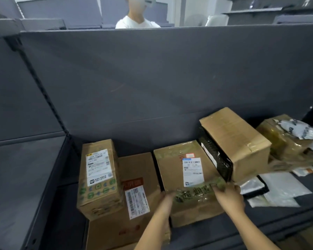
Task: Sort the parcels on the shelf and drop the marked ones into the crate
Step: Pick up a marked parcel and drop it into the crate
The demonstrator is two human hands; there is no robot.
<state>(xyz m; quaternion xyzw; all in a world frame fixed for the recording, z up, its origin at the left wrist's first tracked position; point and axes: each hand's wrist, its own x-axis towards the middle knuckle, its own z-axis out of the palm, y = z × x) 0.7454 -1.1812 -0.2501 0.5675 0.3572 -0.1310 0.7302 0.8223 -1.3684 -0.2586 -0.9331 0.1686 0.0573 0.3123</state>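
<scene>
Several cardboard parcels lie on the dark grey shelf [49,199]. Both my hands hold the middle parcel [172,170], a brown box with a white label and green taped print. My left hand [165,200] grips its near left corner. My right hand [229,194] grips its near right edge. Left of it lies a flat box with a red sticker [135,168]. A tall box with green print and a white label [98,177] stands at the far left. A plain taped box [237,139] leans tilted over a black wrapped parcel [215,157] on the right. No crate is in view.
At the far right lie a crumpled yellow-taped box [285,141], a white printed bag [300,130] and white and silver mailer bags [280,188]. The shelf's grey back panel [152,78] rises behind. A person in a white shirt [135,21] sits beyond it.
</scene>
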